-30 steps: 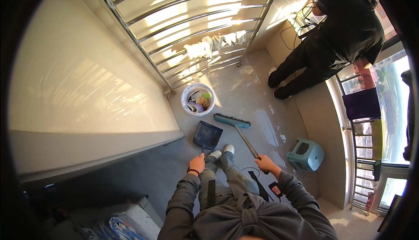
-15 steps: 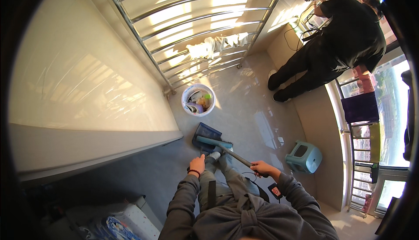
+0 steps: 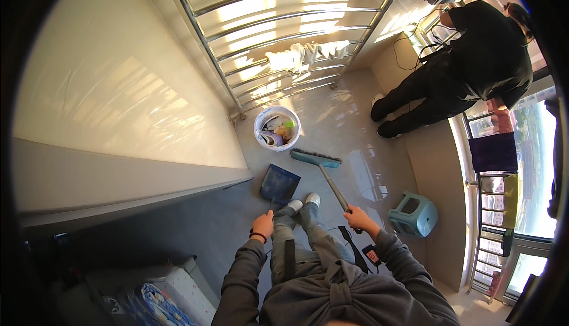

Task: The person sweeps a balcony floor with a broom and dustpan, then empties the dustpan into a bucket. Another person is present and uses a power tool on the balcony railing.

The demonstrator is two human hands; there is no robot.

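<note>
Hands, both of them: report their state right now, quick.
Left hand: closed, holding the dustpan by its handle.
Right hand: closed around the broom handle.

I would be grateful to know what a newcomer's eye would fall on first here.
Probably the person in black at upper right and the sunlit metal rack along the top. Near the middle, the right hand holds a blue-green broom by its handle, while the left hand grips a dark blue dustpan. Beyond the dustpan stands a white bucket.
</note>
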